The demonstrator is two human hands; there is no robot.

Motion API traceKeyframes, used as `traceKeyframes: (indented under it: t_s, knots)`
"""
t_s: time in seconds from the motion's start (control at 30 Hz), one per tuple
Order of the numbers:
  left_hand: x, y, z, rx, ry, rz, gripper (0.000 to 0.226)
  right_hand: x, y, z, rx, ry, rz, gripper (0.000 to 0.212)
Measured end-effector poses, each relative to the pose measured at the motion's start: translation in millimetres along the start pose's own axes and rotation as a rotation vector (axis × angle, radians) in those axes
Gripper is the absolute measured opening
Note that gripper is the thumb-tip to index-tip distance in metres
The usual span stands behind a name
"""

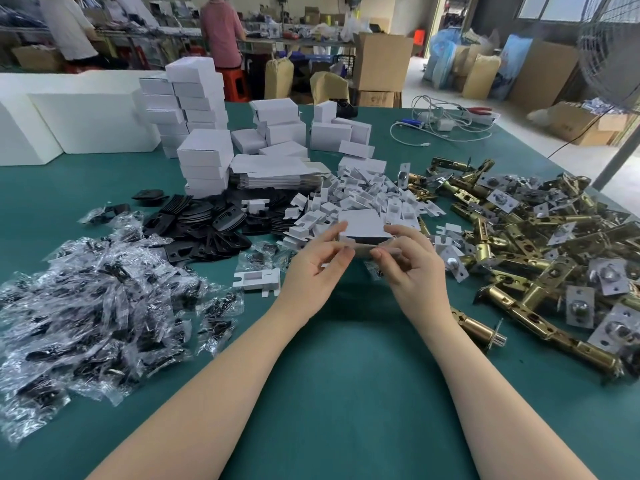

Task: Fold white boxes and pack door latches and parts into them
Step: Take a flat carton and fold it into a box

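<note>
A white box (363,226) is gripped by the left hand (320,259) and right hand (410,263) over the table's (346,375) middle (flap unclosed), finished boxes (204,161) stacked toward the far edge, latches (526,244) heaped rightward, many judged unpacked.

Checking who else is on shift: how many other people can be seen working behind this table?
2. One in a white top at the far left bench, one in a pink top on a red stool nearer the middle. Others may be hidden behind the clutter.
</note>
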State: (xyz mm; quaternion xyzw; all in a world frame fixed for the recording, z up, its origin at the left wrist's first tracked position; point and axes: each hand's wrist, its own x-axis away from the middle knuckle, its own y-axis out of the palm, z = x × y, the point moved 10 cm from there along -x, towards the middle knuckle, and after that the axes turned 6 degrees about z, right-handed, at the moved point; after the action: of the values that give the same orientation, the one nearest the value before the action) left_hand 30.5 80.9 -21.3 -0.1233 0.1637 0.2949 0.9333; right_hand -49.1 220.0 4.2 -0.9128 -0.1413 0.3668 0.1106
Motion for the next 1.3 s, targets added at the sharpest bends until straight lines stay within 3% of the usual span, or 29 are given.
traceKeyframes:
  t_s: [0.17, 0.33, 0.6, 0.87, 0.97, 1.17, 1.3]
  knots:
    - [0, -11, -13, 0.11, -0.096, 0.103, 0.019, 5, 4, 10, -0.129, 0.173, 0.053, 0.023]
    - [0, -7, -22, 0.093, -0.18, 0.062, 0.022, 8, 9, 15, -0.061, 0.225, 0.056, 0.019]
    - [-5, -2, -29, -0.184, -0.128, 0.073, 0.019, 14, 15, 33, -0.028, 0.377, 0.055, 0.009]
    - [2, 8, -17, -0.371, 0.016, 0.052, 0.033, 21, 14, 51, -0.178, 0.563, 0.109, 0.025]
    - [4, 12, -5, -0.541, 0.12, 0.004, 0.053, 19, 5, 55, -0.288, 0.606, 0.191, 0.022]
    - [8, 5, 32, -0.936, 0.476, 0.146, 0.086, 0, -8, 38, -0.192, 0.43, 0.053, 0.022]
    - [14, 20, 26, -1.038, 0.52, 0.04, 0.097, 2, 5, 17, -0.197, 0.316, -0.083, 0.022]
